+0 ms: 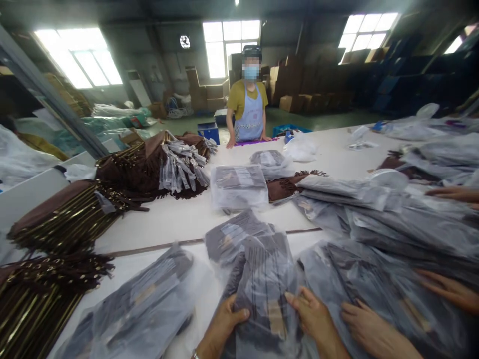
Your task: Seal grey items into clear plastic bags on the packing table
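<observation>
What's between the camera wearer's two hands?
A clear plastic bag holding something dark, with a tan label showing, lies between left hand and right hand in the head view.

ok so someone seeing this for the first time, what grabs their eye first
Probably the person in the pale blue apron, standing across the white table. Next, at front centre, the left hand and right hand on a plastic-wrapped dark item. Along the left, heaped brown pieces with shiny gold-toned edges would likely stand out too.
</observation>
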Demonstrator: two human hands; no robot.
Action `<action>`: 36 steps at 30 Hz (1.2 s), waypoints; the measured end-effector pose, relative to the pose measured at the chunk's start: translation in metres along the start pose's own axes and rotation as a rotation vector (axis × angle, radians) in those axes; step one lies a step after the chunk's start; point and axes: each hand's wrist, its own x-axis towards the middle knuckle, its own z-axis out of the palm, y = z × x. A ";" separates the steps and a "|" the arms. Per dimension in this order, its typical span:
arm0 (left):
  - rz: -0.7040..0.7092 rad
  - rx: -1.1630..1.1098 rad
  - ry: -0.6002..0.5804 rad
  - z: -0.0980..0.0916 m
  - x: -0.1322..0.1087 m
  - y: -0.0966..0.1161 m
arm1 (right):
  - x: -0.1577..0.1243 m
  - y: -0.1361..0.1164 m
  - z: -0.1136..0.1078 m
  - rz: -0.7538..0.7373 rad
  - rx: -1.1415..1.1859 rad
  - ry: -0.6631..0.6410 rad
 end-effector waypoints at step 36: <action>-0.226 0.348 -0.083 -0.054 0.027 0.038 | 0.006 0.006 0.068 -0.238 -0.503 -0.207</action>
